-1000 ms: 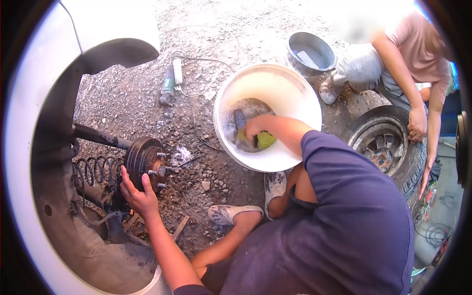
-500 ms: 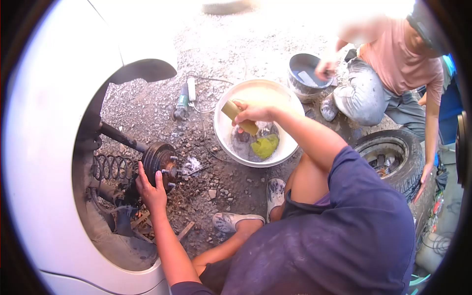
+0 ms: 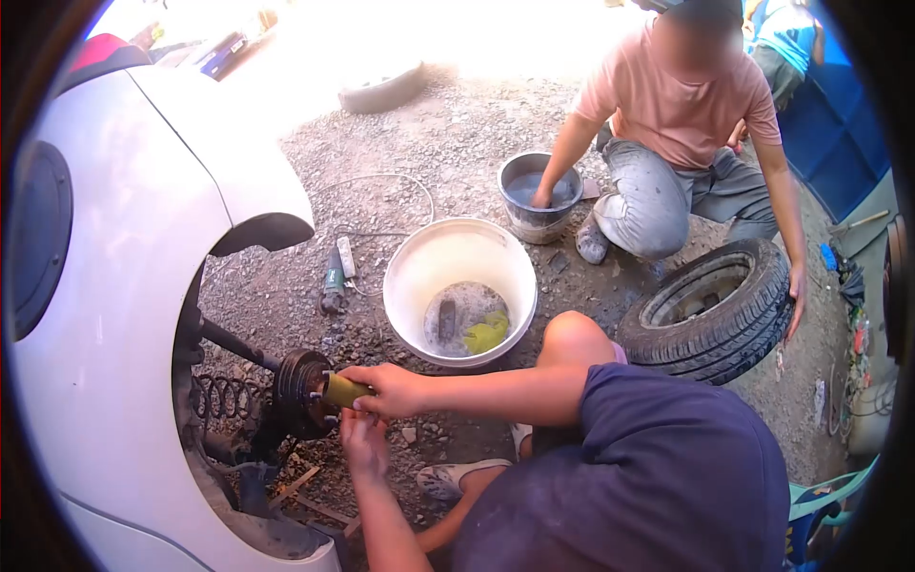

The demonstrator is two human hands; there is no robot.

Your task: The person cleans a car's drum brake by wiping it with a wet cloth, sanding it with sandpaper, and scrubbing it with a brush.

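My right hand [image 3: 386, 389] is wrapped round a yellowish-brown cylinder [image 3: 345, 390], whose far end is at the face of the rusty brake drum [image 3: 303, 393]. Just below it, my left hand [image 3: 364, 440] is raised beside the wheel studs, its fingertips close to the cylinder; whether they hold anything is hidden. Right of the drum stands a large white bucket [image 3: 400, 286] with shallow murky water, a yellow-green cloth [image 3: 487, 332] and a dark brush-like object [image 3: 447, 319] in it.
A white car body [image 3: 124, 315] and a coil spring [image 3: 224, 398] are at left. A grinder [image 3: 334, 278] with a cord lies on the gravel. Another person [image 3: 681, 105] crouches at the back right, one hand in a grey bucket [image 3: 515, 205], the other on a tire [image 3: 710, 338].
My right hand has carried the cylinder from above the white bucket to the drum. My left hand has left the drum's edge. The other person's hand has entered the grey bucket; the view has shifted.
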